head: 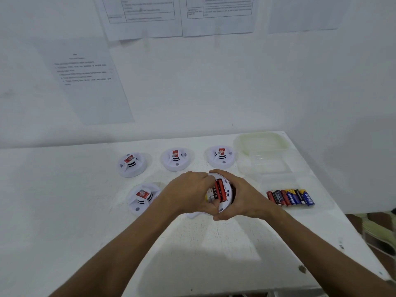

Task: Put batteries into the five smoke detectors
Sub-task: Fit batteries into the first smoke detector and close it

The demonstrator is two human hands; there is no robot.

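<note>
The opened smoke detector [220, 192], red batteries showing in its bay, is cradled above the worktop [214, 243] by the right hand [237, 196], fingers curled around its rim; the left hand [192, 191] fingers press the cells. Seating looks best pressed flat, polarity checked. Spare batteries [291, 197] lie nearby.

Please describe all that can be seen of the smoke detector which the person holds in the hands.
The held smoke detector is a round white unit, plastic by its look, turned underside up and tilted above the white table. Its open compartment shows two red batteries lying side by side. The left hand presses fingers at the compartment; the right hand cups its right rim.
</note>
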